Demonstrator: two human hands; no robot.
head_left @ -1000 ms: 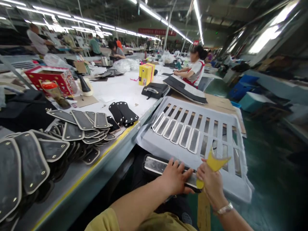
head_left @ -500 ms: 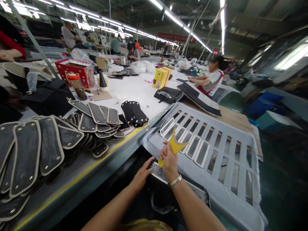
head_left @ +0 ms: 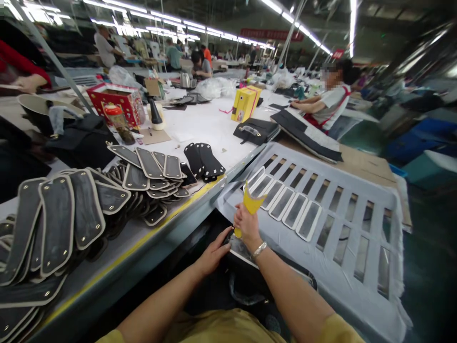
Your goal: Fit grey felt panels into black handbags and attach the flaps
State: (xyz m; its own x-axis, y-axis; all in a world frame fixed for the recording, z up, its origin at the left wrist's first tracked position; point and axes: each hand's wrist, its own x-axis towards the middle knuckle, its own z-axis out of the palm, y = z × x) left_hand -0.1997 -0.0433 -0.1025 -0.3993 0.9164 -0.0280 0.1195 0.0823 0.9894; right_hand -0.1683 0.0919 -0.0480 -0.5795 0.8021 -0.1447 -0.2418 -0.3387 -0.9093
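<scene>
In my right hand (head_left: 246, 223) is a yellow forked tool (head_left: 253, 200), its handle wrapped by my fingers and its two prongs pointing up. My left hand (head_left: 213, 253) rests at the left end of a black bag (head_left: 293, 271) on my lap, with fingers stretched along its edge and thumb apart. The bag's light-edged grey panel lies under my right hand. A clear-wrapped handle (head_left: 244, 297) hangs on the bag's near side. Beyond my right hand, several pale-edged grey panels (head_left: 295, 209) lie in a row on a slatted grey rack (head_left: 352, 247).
Piled dark panels (head_left: 57, 224) cover the left table beside its yellow edge stripe (head_left: 143, 243). Farther back are black pieces (head_left: 209, 159), a black bag (head_left: 255, 129), a yellow box (head_left: 246, 104) and a red box (head_left: 116, 102). A person (head_left: 330, 105) works beyond the rack.
The view has shifted, so the rack and table sit slightly differently in it. My right hand, with the yellow tool, has moved closer to my left hand at the bag's left end.
</scene>
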